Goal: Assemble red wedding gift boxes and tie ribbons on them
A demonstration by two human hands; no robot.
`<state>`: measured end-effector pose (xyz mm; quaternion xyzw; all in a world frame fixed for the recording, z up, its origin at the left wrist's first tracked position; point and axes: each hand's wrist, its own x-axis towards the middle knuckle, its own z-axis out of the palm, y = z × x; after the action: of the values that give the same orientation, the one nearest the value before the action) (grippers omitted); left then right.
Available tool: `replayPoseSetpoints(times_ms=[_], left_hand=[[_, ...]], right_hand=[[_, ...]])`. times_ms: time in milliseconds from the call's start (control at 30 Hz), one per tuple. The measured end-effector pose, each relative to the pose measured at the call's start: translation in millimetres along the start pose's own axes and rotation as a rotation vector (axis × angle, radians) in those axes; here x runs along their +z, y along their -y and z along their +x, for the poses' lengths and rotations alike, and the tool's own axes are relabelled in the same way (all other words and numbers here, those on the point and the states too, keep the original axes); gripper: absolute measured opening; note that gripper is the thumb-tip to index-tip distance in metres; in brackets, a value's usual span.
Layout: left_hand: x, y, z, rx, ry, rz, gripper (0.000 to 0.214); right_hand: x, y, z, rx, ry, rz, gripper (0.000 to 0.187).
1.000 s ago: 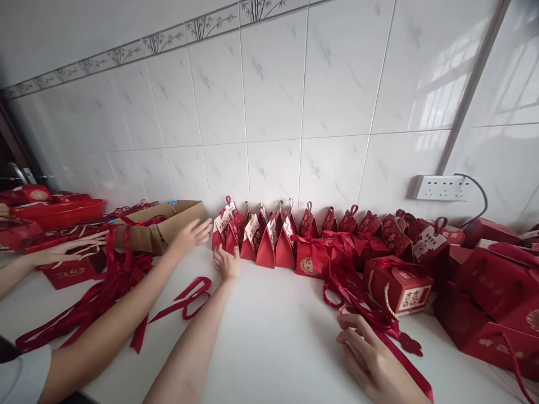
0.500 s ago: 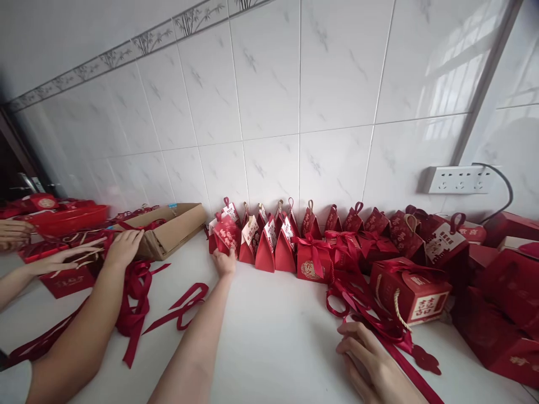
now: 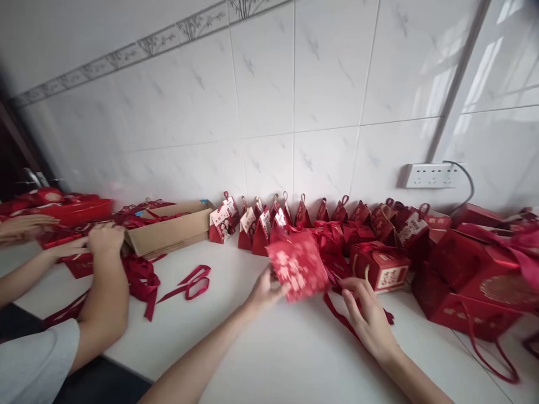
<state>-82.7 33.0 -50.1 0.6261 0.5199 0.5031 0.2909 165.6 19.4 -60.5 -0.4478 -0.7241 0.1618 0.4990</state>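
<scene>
My left hand [image 3: 266, 293] grips a red gift box [image 3: 297, 264] at its left edge, raised above the white tabletop. The box is blurred, with a pale pattern on its face. Close by on the right, my right hand [image 3: 373, 322] hovers over dark red ribbon [image 3: 339, 314], thumb and fingers bent and apart; part of the ribbon is hidden beneath it. Behind the held box stands a row of small peaked red gift boxes [image 3: 261, 230] with loop handles. A red box with a rope handle [image 3: 381, 266] sits just beyond my right hand.
Larger red boxes [image 3: 467, 292] crowd the right side. To the left are a cardboard box [image 3: 170, 230], loose ribbon [image 3: 196, 283] and a red basin [image 3: 90, 210]. Other people's hands [image 3: 105, 238] work over red boxes there. A power strip [image 3: 435, 175] is on the tiled wall.
My left hand has lifted the red box from the row's left end and brought it right and nearer. My right hand has moved slightly forward. The view has shifted right.
</scene>
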Motion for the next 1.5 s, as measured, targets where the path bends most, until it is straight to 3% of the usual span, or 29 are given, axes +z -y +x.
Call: replayPoseSetpoints(times_ms=[67, 133, 233, 333, 367, 433, 533, 600, 667, 733, 833, 900, 1100, 1333, 1500], left_hand=[[16.0, -6.0, -14.6, 0.045, 0.275, -0.021, 0.051], [22.9, -11.0, -21.2, 0.091, 0.446, 0.007, 0.052], [26.4, -18.4, -15.8, 0.116, 0.539, 0.077, 0.057], [35.5, -25.1, -4.6, 0.134, 0.659, 0.111, 0.059], [40.8, -26.4, -2.6, 0.152, 0.658, 0.124, 0.059], [53.6, -26.3, -3.4, 0.193, 0.541, 0.202, 0.058], [69.8, -22.6, -13.8, 0.317, 0.306, 0.404, 0.055], [73.2, -21.5, -21.2, 0.514, 0.295, 0.463, 0.059], [69.9, -23.5, -24.4, 0.745, 0.301, 0.441, 0.056], [62.7, -27.4, -22.2, 0.887, 0.191, 0.429, 0.044], [52.2, -33.3, -14.2, 0.868, -0.112, 0.387, 0.028], [48.0, -37.5, -11.4, 0.819, -0.212, 0.302, 0.026], [43.1, -63.5, -20.3, 0.833, -0.038, 0.092, 0.016], [34.7, -83.8, -23.3, 0.782, 0.005, 0.016, 0.015], [33.7, -83.4, -25.1, 0.737, 0.005, 0.000, 0.021]], right_hand=[[-6.2, -0.4, 0.4, 0.083, -0.113, 0.053, 0.030], [-12.2, 2.8, 0.8, 0.082, -0.195, 0.066, 0.029], [-17.9, 13.9, 8.2, -0.121, -0.305, 0.001, 0.029], [-16.1, 24.6, 23.6, -0.280, -0.326, -0.071, 0.029], [-13.7, 26.5, 28.3, -0.282, -0.325, -0.114, 0.028], [-7.6, 26.9, 33.3, -0.258, -0.341, -0.234, 0.034], [-1.1, 23.0, 28.6, -0.225, -0.292, -0.317, 0.077], [-3.2, 21.2, 21.9, -0.208, -0.174, -0.238, 0.092], [-10.9, 22.0, 17.4, -0.198, -0.084, -0.111, 0.077], [-20.6, 24.9, 16.4, -0.181, -0.038, 0.025, 0.048], [-29.4, 30.0, 16.6, -0.103, -0.045, 0.180, 0.025], [-29.2, 32.9, 15.4, -0.068, -0.079, 0.238, 0.023], [-19.5, 41.9, 7.2, -0.138, -0.031, 0.287, 0.015], [-11.2, 46.7, -0.4, -0.325, -0.040, 0.191, 0.021], [-1.5, 41.9, -1.0, -0.515, -0.166, 0.107, 0.036]])
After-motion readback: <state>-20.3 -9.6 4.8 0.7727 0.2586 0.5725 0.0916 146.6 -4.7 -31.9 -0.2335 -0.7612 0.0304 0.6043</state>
